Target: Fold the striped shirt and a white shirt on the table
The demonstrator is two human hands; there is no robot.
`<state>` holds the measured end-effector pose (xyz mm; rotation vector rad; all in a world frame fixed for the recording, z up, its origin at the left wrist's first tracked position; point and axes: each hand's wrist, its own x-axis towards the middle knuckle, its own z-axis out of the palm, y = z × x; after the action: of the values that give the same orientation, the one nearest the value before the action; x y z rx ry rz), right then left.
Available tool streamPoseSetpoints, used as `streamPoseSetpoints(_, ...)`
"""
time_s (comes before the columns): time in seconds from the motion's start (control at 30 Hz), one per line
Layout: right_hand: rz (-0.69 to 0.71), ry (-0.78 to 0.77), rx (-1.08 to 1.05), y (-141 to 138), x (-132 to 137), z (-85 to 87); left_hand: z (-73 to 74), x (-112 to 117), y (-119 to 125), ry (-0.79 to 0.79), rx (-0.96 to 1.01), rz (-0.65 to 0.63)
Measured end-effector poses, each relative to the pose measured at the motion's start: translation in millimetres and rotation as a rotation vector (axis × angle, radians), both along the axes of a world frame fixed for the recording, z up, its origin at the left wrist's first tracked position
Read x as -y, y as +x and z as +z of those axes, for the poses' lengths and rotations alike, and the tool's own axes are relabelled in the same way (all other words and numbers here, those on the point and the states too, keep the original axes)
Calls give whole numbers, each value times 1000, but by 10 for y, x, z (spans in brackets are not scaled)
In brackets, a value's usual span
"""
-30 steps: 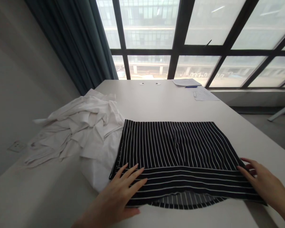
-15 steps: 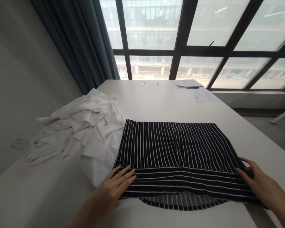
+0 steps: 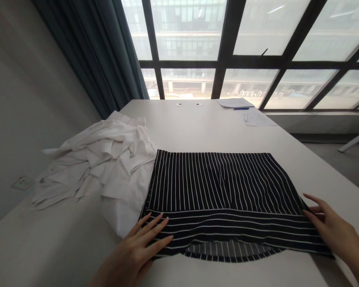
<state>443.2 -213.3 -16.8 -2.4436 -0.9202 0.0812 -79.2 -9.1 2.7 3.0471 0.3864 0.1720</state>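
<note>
A black garment with thin white stripes [image 3: 224,191] lies flat on the white table [image 3: 197,127], its near strip folded over so the stripes run crosswise there. My left hand [image 3: 140,247] rests palm down on the garment's near left corner, fingers stretched out. My right hand [image 3: 332,229] lies at the garment's near right corner with fingers extended, touching the cloth edge. Neither hand grips anything.
A heap of crumpled white clothing [image 3: 101,163] sits at the left, partly under the striped garment. Papers [image 3: 235,103] and a blue pen [image 3: 241,108] lie at the table's far end by the window. A dark curtain [image 3: 98,52] hangs at the left.
My left hand slid back toward the near left corner of the garment. The right hand stayed at the right corner, shifting only slightly.
</note>
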Motion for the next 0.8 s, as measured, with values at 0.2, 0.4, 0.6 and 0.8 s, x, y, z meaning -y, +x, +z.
streamPoseSetpoints(0.2, 103, -8, 425, -141, -16, 63, 112, 36, -54, -95, 37, 40)
streamPoseSetpoints(0.4, 701, 43, 469, -906, -253, 220, 225, 9, 197, -63, 170, 47)
streamPoseSetpoints(0.6, 1016, 17, 478, -1408, -394, 57, 59, 21, 452, 87, 102, 174)
streamPoseSetpoints(0.8, 1038, 46, 460, -1338, -314, 41, -33, 55, 397, 80, 75, 205)
